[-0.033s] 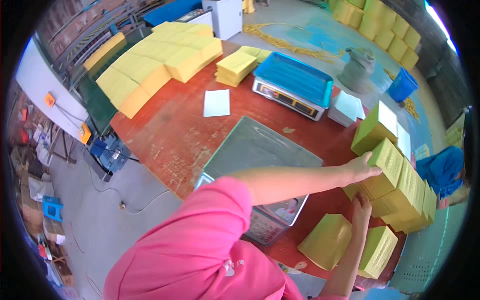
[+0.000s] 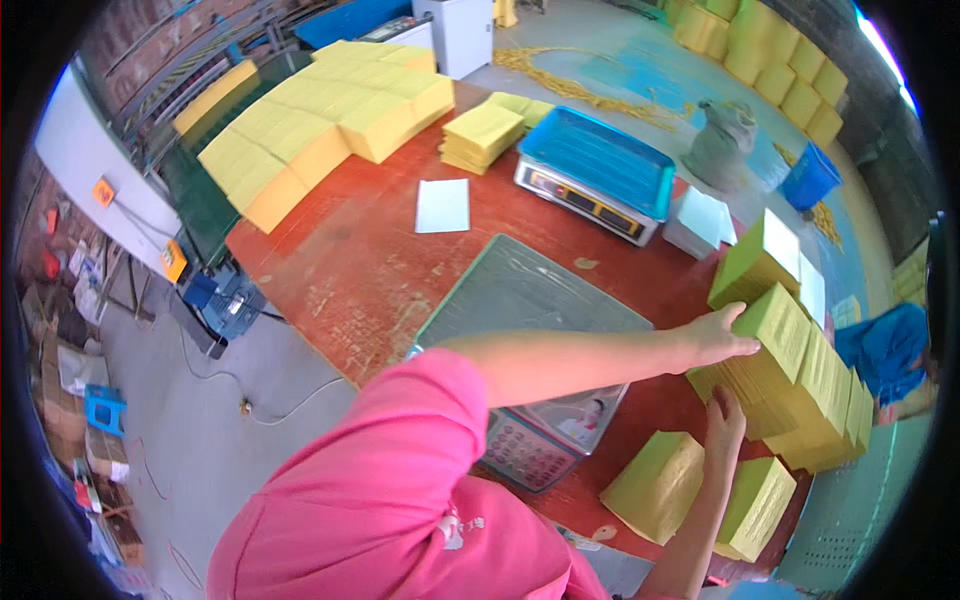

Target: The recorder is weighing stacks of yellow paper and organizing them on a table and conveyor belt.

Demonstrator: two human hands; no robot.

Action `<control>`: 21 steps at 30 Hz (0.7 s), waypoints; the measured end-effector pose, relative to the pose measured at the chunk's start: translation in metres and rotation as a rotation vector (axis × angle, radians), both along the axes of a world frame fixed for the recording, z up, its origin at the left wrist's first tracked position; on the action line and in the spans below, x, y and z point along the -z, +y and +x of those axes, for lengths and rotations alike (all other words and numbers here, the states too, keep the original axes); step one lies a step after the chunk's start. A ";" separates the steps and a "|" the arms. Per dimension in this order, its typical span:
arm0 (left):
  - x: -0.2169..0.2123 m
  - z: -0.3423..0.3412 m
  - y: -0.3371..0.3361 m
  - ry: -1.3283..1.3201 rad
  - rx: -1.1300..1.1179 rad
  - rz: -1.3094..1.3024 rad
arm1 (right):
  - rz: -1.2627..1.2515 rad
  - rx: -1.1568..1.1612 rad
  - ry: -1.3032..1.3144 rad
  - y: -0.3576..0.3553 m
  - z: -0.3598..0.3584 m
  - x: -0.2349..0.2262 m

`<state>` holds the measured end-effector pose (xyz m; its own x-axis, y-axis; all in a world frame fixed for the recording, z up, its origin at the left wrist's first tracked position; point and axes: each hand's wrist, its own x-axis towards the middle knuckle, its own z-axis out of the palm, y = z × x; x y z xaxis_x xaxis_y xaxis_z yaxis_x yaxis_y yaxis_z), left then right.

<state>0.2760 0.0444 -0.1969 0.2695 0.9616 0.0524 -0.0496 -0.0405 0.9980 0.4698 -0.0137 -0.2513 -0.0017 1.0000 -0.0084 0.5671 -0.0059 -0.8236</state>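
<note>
My left hand (image 2: 715, 337) reaches across to a stack of yellow paper sheets (image 2: 770, 325) on the right. Its thumb is lifted apart from the fingers, whose tips touch the stack's near-left side. Lower down, my right hand (image 2: 725, 422) is raised beside the bottom of the same stack, fingers apart; its contact with the paper is unclear. More yellow paper stacks (image 2: 825, 400) lean in a row behind this one. Near my right forearm, one yellow paper bundle (image 2: 655, 485) stands to the left and another bundle (image 2: 757, 508) to the right.
A transparent-topped box (image 2: 530, 290) stands under my left arm on the red table (image 2: 330, 270). Beyond are a scale with a blue tray (image 2: 595, 165), white paper (image 2: 443, 206), a white stack (image 2: 697, 225) and yellow paper blocks (image 2: 330, 120). A blue bucket (image 2: 808, 178) stands on the floor.
The whole scene has shifted slightly rightward in view. Both hands stay by the same yellow stack, and the right hand's fingers show a little more apart.
</note>
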 end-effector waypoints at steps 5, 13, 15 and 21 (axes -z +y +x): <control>-0.026 -0.194 -0.066 -0.059 -0.112 -0.142 | 0.088 -0.302 0.151 -0.050 -0.115 -0.093; 0.029 -0.561 -0.107 0.408 -0.667 -0.085 | 0.293 -0.763 0.176 -0.112 -0.370 -0.136; 0.026 -0.625 -0.095 0.588 -0.803 -0.071 | 0.274 -0.834 0.198 -0.114 -0.428 -0.126; 0.036 -0.758 -0.033 1.101 -0.891 0.081 | 0.174 -0.792 0.150 -0.055 -0.604 -0.079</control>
